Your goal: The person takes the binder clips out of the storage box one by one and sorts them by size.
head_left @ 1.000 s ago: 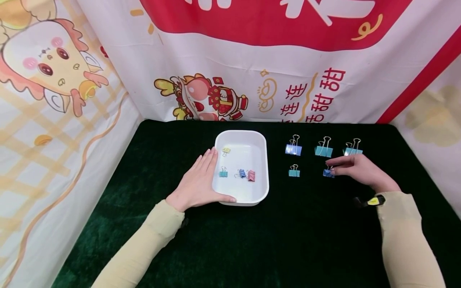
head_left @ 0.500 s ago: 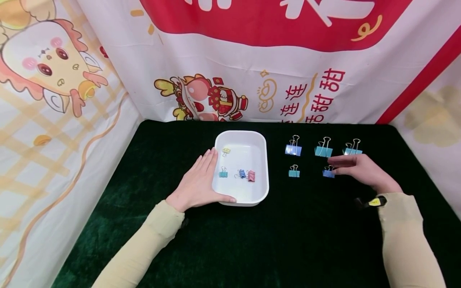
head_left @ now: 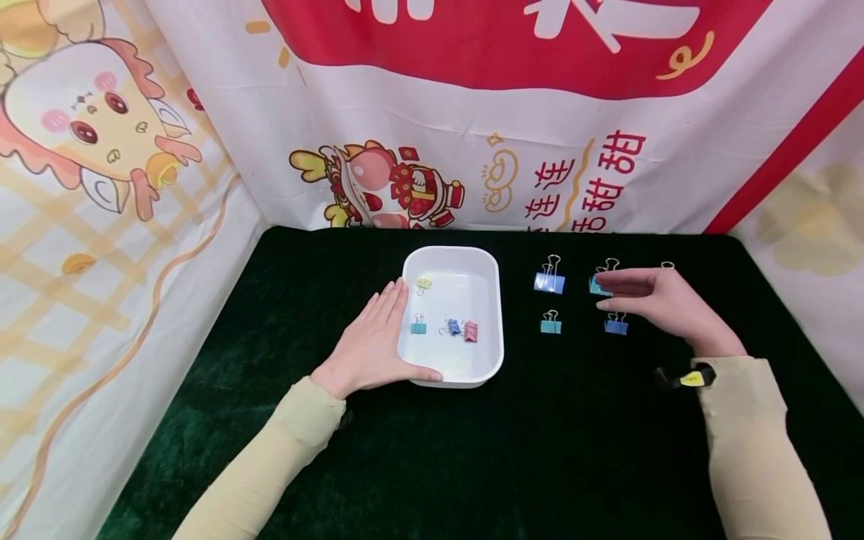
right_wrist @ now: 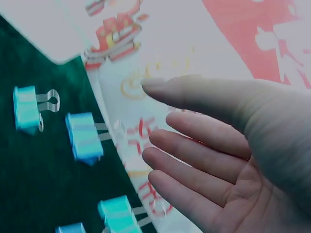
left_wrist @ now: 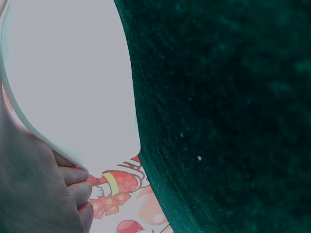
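My left hand (head_left: 371,341) rests along the left wall of a white plastic tray (head_left: 499,315), fingers straight and thumb at the near rim. Inside lie a yellow binder clip (head_left: 424,283), a teal one (head_left: 418,328), a blue one (head_left: 454,327) and a pink one (head_left: 471,331). My right hand (head_left: 664,304) hovers with thumb and fingers apart, holding nothing. Just below its thumb stands a small blue binder clip (head_left: 616,328). The fingertips overlap a larger teal binder clip (head_left: 597,286); another behind the hand shows only its wire handle (head_left: 667,265).
Left of the right hand stand a large blue binder clip (head_left: 550,283) and a small teal one (head_left: 550,327). Dark green cloth (head_left: 540,450) covers the table. A printed white and red curtain (head_left: 378,90) hangs along the back edge.
My right hand has lifted away from the small blue clip and risen towards the back row, covering most of the rightmost clip. The left hand and tray have stayed in place.
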### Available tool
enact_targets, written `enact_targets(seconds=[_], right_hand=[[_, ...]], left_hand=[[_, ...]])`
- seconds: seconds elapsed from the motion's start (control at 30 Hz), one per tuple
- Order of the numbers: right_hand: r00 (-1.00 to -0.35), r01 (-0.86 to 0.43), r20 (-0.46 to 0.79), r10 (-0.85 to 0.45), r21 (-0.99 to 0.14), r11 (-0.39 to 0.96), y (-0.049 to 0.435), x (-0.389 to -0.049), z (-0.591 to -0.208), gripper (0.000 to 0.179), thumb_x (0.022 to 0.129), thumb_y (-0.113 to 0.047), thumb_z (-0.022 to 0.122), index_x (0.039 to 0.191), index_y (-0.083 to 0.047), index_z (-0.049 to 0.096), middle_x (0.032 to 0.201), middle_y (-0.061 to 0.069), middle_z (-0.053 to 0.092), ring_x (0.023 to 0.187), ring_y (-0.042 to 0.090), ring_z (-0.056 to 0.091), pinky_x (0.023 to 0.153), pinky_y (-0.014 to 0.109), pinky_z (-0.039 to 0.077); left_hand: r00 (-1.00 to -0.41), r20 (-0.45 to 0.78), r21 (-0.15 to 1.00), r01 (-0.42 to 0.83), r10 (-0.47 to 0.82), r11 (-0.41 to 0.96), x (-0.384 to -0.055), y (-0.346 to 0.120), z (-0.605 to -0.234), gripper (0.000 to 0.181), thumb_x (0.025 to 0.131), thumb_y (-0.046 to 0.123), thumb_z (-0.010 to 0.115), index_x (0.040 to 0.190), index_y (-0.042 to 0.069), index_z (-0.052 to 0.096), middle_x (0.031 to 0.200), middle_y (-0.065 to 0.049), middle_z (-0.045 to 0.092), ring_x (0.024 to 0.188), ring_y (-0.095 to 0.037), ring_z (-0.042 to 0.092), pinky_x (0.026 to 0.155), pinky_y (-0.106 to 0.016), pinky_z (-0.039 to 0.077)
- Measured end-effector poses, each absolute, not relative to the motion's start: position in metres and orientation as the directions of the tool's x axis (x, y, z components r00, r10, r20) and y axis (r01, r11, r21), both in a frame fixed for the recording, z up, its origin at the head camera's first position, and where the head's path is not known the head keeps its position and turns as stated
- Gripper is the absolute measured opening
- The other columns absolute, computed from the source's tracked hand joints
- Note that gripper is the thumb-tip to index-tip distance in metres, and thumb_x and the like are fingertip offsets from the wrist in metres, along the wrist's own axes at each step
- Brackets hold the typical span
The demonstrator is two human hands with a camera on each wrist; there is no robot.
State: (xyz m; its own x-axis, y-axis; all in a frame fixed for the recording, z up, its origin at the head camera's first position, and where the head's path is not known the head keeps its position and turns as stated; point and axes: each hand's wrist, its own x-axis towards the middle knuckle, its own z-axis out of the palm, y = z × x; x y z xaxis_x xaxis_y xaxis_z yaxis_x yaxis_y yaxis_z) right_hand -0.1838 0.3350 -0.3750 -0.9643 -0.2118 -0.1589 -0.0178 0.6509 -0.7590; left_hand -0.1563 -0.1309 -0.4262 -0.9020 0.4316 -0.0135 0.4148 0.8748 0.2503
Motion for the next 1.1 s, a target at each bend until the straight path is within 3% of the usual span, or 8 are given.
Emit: enact_targets(seconds=[0.13,0.37,0.7,1.1], right_hand=[[-0.960,-0.053,-0.128,-0.250,-0.792,0.609,0.315,-0.181,-0.365,0.064,0.088,-0.047,0.080,0.140,-0.015,0.063,0.137,0.007,0.063,0.123,0.026,0.061,0.092,0.025,0.053],[-0.939,-0.169,-0.033,-0.343,-0.823,0.543,0.279,-0.181,-0.359,0.056,0.085,-0.035,0.085,0.134,-0.013,0.067,0.132,0.005,0.066,0.119,0.019,0.063,0.099,0.035,0.052],[-0.879,-0.262,0.006,-0.477,-0.842,0.472,0.233,-0.182,-0.357,0.057,0.083,-0.030,0.088,0.132,-0.009,0.068,0.130,0.006,0.067,0.118,0.023,0.064,0.100,0.048,0.051],[-0.798,-0.316,-0.009,-0.603,-0.845,0.432,0.183,-0.186,-0.375,0.049,0.082,-0.023,0.089,0.126,-0.014,0.071,0.125,0.002,0.069,0.116,0.026,0.066,0.098,0.042,0.053]], left_hand=[[-0.904,-0.018,0.249,0.411,0.428,0.877,-0.156,-0.131,-0.426,0.146,0.061,0.102,0.046,0.164,0.007,0.005,0.170,-0.005,0.001,0.155,-0.020,0.001,0.123,-0.041,0.006],[-0.905,-0.009,0.243,0.410,0.425,0.879,-0.155,-0.130,-0.426,0.147,0.061,0.103,0.046,0.164,0.006,0.006,0.170,-0.006,0.000,0.155,-0.021,0.002,0.123,-0.041,0.006],[-0.905,-0.002,0.249,0.412,0.426,0.877,-0.155,-0.130,-0.426,0.147,0.061,0.102,0.047,0.164,0.006,0.006,0.170,-0.007,0.001,0.155,-0.020,0.002,0.123,-0.040,0.005],[-0.903,-0.004,0.247,0.415,0.429,0.876,-0.154,-0.131,-0.425,0.145,0.062,0.101,0.048,0.164,0.007,0.006,0.170,-0.006,0.001,0.155,-0.020,0.001,0.123,-0.041,0.006]])
